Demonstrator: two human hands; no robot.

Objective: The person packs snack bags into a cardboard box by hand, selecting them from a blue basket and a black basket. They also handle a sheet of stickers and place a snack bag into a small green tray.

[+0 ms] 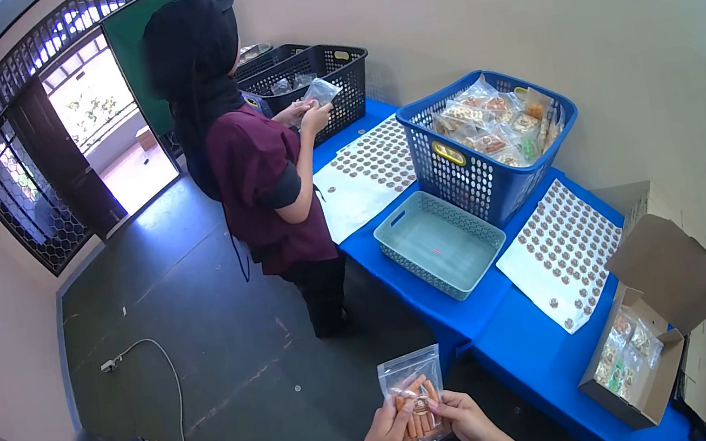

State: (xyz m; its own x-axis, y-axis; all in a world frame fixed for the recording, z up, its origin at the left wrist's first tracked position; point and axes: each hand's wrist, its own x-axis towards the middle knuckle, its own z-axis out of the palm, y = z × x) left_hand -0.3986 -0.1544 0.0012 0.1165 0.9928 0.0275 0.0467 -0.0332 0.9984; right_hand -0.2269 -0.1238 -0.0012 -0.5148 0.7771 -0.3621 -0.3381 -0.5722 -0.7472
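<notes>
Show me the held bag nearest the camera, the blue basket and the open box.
Bag point(416, 391): head view, its clear front, over the orange sticks.
Blue basket point(458, 181): head view, its holed side wall.
Open box point(672, 273): head view, its raised lid.

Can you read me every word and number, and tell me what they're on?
I can't read any words or numbers here.
Clear bag: too blurred.
Near dotted sheet, far dotted sheet: too small.
Basket packets, boxed packets: too blurred.
</notes>
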